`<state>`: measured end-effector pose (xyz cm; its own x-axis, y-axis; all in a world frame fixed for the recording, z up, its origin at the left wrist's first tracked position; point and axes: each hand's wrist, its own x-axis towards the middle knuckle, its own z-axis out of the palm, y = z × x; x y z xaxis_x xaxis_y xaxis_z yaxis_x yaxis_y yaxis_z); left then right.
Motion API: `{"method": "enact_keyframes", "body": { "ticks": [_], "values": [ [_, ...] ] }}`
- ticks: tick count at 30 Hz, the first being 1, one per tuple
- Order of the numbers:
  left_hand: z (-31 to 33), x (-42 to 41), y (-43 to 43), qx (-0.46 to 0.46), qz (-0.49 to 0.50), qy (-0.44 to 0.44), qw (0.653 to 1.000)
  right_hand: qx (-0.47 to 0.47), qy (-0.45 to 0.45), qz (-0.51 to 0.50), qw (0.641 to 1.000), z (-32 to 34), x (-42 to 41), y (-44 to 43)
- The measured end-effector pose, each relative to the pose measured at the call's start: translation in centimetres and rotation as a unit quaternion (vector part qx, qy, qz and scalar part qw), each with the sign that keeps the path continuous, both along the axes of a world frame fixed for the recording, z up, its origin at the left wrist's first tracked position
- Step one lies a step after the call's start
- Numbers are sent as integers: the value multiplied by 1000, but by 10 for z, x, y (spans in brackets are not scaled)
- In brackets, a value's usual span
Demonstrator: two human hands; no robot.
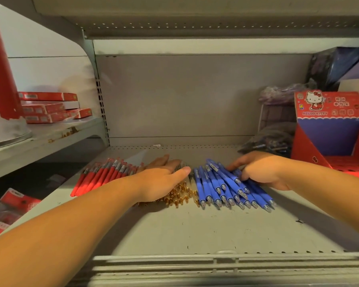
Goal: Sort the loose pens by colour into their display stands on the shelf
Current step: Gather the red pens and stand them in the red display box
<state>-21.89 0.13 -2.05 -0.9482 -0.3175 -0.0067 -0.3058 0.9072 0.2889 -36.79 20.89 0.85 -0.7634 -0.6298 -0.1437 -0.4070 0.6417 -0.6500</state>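
Three groups of pens lie side by side on the grey shelf [195,228]. Red pens [101,176] fan out at the left. In the middle are pens with gold tips [178,196], mostly hidden under my left hand [162,179], which lies flat on them with fingers straight. Blue pens [218,183] spread at the right. My right hand [261,169] rests on the right side of the blue pile, fingers bent onto the pens. A red Hello Kitty display stand [330,121] with a perforated tray stands at the far right, holding no pens that I can see.
Dark plastic bags of stock [274,139] lie behind the blue pens, left of the stand. Red boxes [48,107] are stacked on the neighbouring shelf at the left, beside a big red container [0,79]. The shelf has a raised front rail [216,261].
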Motion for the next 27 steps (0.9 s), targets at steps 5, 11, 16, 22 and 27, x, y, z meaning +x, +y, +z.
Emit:
{"method": "enact_keyframes", "body": {
  "ticks": [5, 11, 16, 22, 27],
  "values": [
    [19, -6, 20, -53, -34, 56, 996, 26, 40, 23, 999, -1, 7, -4],
    [33, -44, 75, -29, -200, 24, 979, 65, 97, 32, 993, 2, 5, -6],
    [24, -56, 74, -86, -197, -14, 976, 78, 121, 46, 989, 4, -2, 5],
    [22, -51, 60, -58, -181, 9, 982, 44, 175, -15, 983, 10, -17, 1],
    [14, -51, 63, 9, -162, 27, 986, -66, 80, -2, 995, 9, -16, -17]
  ]
}}
